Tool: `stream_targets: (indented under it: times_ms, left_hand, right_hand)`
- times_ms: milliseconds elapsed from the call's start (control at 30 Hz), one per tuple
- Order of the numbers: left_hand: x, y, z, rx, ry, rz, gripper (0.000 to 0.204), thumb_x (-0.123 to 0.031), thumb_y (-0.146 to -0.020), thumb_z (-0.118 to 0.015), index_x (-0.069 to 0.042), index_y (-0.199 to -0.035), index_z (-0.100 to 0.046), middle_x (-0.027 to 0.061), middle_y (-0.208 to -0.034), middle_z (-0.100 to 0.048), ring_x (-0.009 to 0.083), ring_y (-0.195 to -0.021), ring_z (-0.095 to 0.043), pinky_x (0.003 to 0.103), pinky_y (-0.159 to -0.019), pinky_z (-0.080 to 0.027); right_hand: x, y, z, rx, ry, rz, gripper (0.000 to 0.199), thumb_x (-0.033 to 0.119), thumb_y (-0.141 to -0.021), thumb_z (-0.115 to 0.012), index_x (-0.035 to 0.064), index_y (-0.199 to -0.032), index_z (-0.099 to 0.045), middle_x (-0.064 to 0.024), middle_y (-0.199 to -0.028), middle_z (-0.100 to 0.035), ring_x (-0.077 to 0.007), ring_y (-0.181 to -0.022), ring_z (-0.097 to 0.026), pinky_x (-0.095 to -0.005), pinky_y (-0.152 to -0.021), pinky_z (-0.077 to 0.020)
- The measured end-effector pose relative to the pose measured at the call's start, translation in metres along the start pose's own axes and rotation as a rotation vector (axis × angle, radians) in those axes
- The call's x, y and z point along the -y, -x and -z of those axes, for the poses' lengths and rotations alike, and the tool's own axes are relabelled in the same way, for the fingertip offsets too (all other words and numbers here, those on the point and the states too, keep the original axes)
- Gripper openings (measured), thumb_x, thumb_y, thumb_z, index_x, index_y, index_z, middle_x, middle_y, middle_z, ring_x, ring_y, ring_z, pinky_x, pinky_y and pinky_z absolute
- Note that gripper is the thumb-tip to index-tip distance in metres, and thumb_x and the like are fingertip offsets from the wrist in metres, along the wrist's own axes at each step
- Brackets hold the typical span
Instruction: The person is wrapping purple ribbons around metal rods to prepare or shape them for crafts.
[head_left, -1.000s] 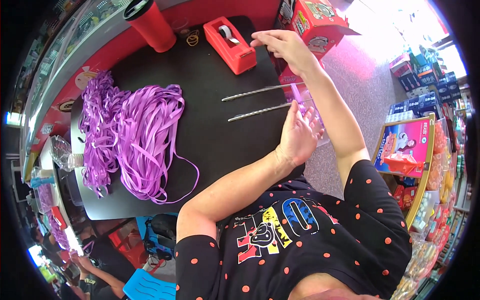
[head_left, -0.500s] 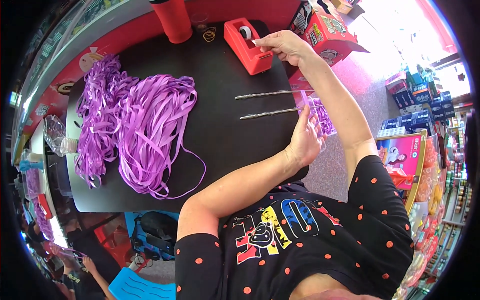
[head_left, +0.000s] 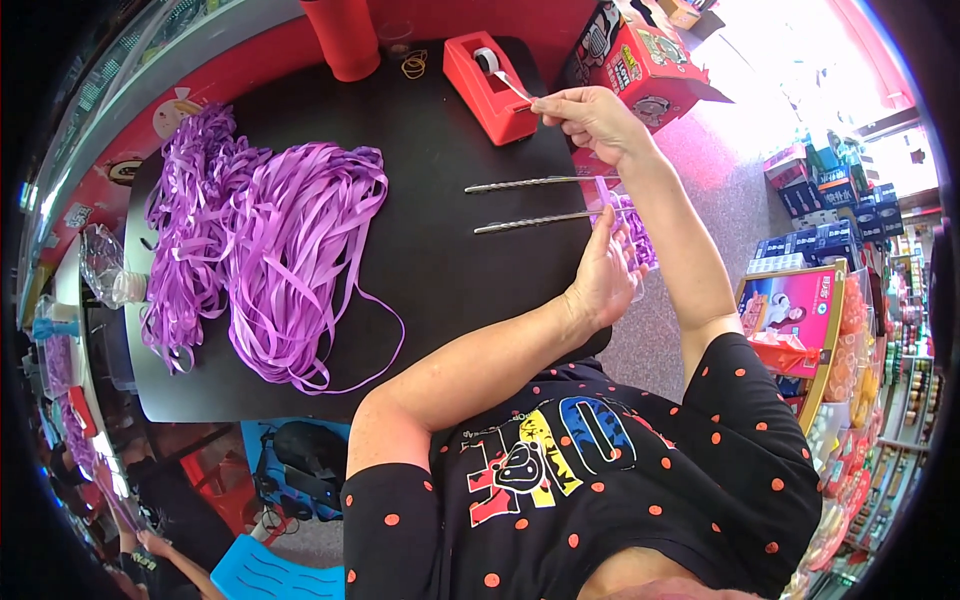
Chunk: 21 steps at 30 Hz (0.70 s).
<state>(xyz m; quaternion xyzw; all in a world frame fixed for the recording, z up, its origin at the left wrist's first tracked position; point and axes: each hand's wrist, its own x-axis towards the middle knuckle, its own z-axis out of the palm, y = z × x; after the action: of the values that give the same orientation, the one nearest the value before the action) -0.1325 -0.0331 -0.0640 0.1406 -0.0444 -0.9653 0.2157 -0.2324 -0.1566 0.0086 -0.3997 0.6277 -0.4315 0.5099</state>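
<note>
My right hand (head_left: 598, 122) pinches the free end of a strip of white tape (head_left: 512, 84), drawn taut off its roll. The red tape dispenser (head_left: 488, 88) stands on the table at the far right, just left of those fingers. My left hand (head_left: 607, 265) is at the table's right edge, its thumb pressed to a purple ribbon (head_left: 602, 192). That ribbon wraps around two slim twisted metal rods (head_left: 532, 222), which stick out leftward over the tabletop. More purple ribbon (head_left: 640, 238) shows behind the left fingers; what holds it is partly hidden.
Big heaps of purple ribbon (head_left: 300, 260) cover the left side of the black table (head_left: 430, 290). A red cup-like container (head_left: 342, 40) and rubber bands (head_left: 414, 64) are at the back. A red printed box (head_left: 650, 65) stands beyond the right corner. A blue stool (head_left: 275, 572) is at lower left.
My right hand has moved right and slightly nearer, pulling a longer strip of tape from the roll. My left hand keeps its hold by the rods. The whole view has shifted a little.
</note>
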Motion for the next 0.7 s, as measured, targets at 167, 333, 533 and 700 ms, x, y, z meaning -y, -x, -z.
stream_targets:
  times_ms: [167,333,533,700]
  left_hand:
    - [-0.001,-0.001,0.002,0.027,0.003,-0.016,0.085,-0.063,-0.089,-0.041,-0.02,-0.15,0.001,0.0072,-0.156,-0.002,0.0254,-0.142,-0.005,0.047,-0.111,-0.009]
    - [-0.005,0.002,-0.002,0.095,-0.02,-0.034,0.077,-0.061,-0.09,-0.04,-0.02,-0.149,-0.01,0.0058,-0.154,-0.011,0.0238,-0.139,-0.015,0.046,-0.109,-0.015]
    - [-0.005,0.001,-0.001,0.104,-0.023,-0.043,0.072,-0.062,-0.09,-0.041,-0.02,-0.145,-0.02,0.0048,-0.147,-0.026,0.0226,-0.134,-0.025,0.043,-0.105,-0.021]
    - [-0.002,0.0,-0.001,0.094,0.016,-0.046,0.071,-0.061,-0.089,-0.044,-0.019,-0.142,-0.024,0.004,-0.141,-0.032,0.022,-0.126,-0.031,0.043,-0.101,-0.025]
  right_hand:
    - [-0.012,-0.002,-0.005,-0.047,0.002,0.02,0.019,0.021,-0.08,-0.074,0.0036,-0.086,-0.07,0.001,-0.07,-0.062,0.0006,-0.049,-0.035,-0.0164,-0.042,-0.022]
    - [-0.02,-0.006,-0.005,-0.058,-0.017,0.037,0.017,0.019,-0.081,-0.073,0.0026,-0.086,-0.07,-0.0011,-0.071,-0.064,0.0001,-0.05,-0.035,-0.0163,-0.044,-0.0229]
    - [-0.027,-0.008,-0.011,-0.19,0.358,0.331,0.024,0.025,-0.08,-0.072,0.0011,-0.081,-0.071,-0.0028,-0.069,-0.067,-0.008,-0.056,-0.055,-0.0233,-0.055,-0.0443]
    - [-0.027,0.017,-0.003,-0.23,0.652,0.289,0.03,0.028,-0.087,-0.063,-0.001,-0.084,-0.07,-0.0023,-0.071,-0.067,-0.0084,-0.068,-0.06,-0.024,-0.067,-0.0472]
